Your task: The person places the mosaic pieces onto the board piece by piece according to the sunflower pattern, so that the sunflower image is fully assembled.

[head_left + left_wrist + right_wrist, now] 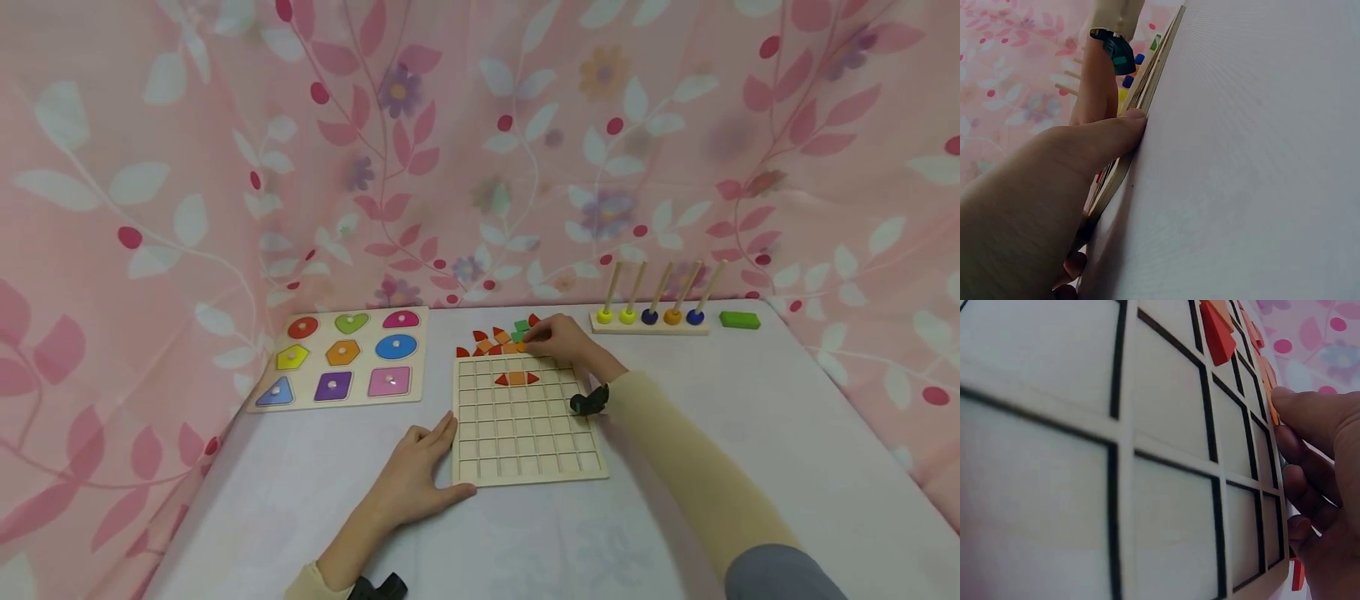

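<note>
Left grip point(422, 472) splays against gridded wooden board point(514, 428); right grip point(558, 338) apparently pinches orange piece point(1274, 412).

Smooth wooden grid board point(525, 428) (matt), cloth backdrop point(465, 208), wooden peg stand point(649, 328)

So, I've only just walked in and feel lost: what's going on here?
A person's left hand touches the grid board around its near left corner. The right hand is at the board's far edge, by the loose pieces, fingers at an orange piece; whether it is gripped is unclear. On the board, an orange square sits between two red pieces. Neither hand touches the puzzle or bead stand.
</note>
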`<state>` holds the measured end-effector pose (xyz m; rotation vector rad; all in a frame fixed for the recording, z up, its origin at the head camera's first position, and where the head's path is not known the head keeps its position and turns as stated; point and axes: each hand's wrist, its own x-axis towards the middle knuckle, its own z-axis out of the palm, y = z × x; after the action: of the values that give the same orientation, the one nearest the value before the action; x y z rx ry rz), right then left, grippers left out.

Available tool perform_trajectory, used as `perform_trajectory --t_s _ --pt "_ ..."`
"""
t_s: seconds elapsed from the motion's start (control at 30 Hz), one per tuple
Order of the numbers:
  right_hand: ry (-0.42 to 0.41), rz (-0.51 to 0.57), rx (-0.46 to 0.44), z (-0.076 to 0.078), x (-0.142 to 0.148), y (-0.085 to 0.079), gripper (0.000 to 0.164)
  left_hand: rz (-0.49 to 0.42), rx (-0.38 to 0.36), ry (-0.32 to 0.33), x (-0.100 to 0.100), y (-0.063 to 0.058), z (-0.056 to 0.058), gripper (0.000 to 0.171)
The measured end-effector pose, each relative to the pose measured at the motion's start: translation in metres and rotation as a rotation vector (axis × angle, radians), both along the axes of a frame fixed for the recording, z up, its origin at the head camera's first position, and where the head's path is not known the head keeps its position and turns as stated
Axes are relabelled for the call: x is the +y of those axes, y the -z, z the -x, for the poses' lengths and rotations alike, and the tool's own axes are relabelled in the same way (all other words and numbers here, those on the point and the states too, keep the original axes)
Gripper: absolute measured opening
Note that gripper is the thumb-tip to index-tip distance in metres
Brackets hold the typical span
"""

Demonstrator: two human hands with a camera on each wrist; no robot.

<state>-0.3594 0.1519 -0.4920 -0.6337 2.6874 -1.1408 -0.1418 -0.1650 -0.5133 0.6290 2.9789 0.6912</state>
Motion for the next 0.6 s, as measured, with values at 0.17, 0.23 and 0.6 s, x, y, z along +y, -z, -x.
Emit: perform_trajectory --t_s 0.17,0.23,0.6 --pt "0.019 -0.024 0.011 0.0000 -0.0053 0.0012 0.020 -0.006 0.002 -0.003 -0.0004 0.0008 -0.0002 0.105" --pt "0.020 -0.032 0.017 0.0001 -0.0058 0.0023 0.021 -0.001 0.005 -0.005 -0.0005 0.0030 -0.0005 0.106" --pt "0.019 -0.023 0.033 -0.0010 -0.0043 0.0031 0.022 -0.003 0.025 -0.005 -0.0011 0.0055 -0.0020 0.107"
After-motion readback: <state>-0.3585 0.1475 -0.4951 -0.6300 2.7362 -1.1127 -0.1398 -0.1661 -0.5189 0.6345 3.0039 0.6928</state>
